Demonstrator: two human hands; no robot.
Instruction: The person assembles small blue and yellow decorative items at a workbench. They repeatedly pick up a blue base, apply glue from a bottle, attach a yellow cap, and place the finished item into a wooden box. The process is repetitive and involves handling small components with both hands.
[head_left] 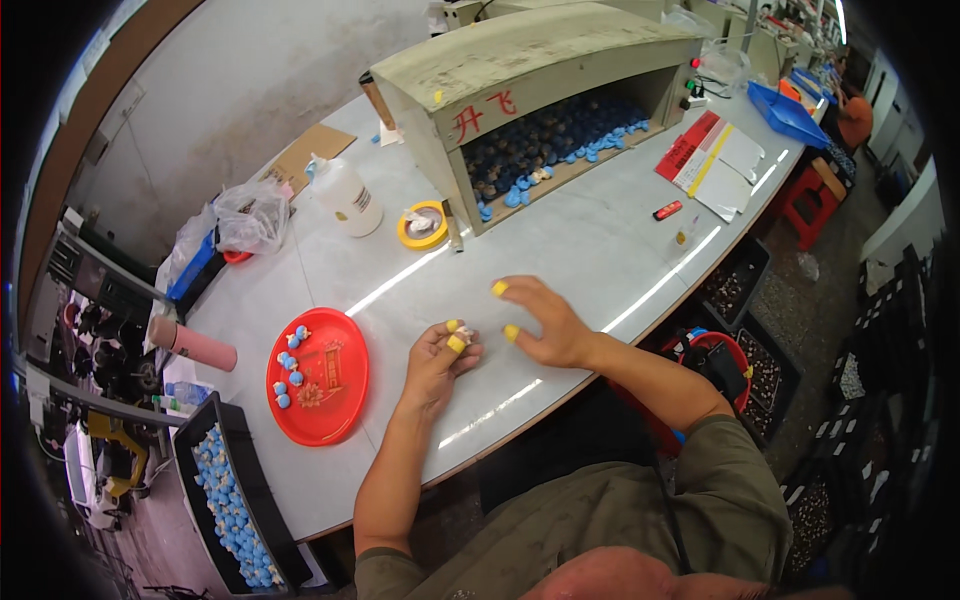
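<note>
My left hand (437, 365) is closed over the table, its thumb and fingertips pinching a small whitish piece (466, 334); most of that piece is hidden by the fingers. To its right, my right hand (550, 328) is raised with thumb and fingers spread, nothing between them. Yellow tape wraps fingertips on both hands. Left of my left hand lies a round red plate (348, 400), where several small blue-and-white figures (289, 361) sit in a loose row along its left side.
A grey-green open-fronted box (540, 60) holds many dark and blue pieces. Nearby are a yellow tape roll (422, 226), white bottle (345, 197), pink tumbler (195, 343) and red marker-like item (667, 210). A black crate (268, 490) of blue pieces stands at the table's left end.
</note>
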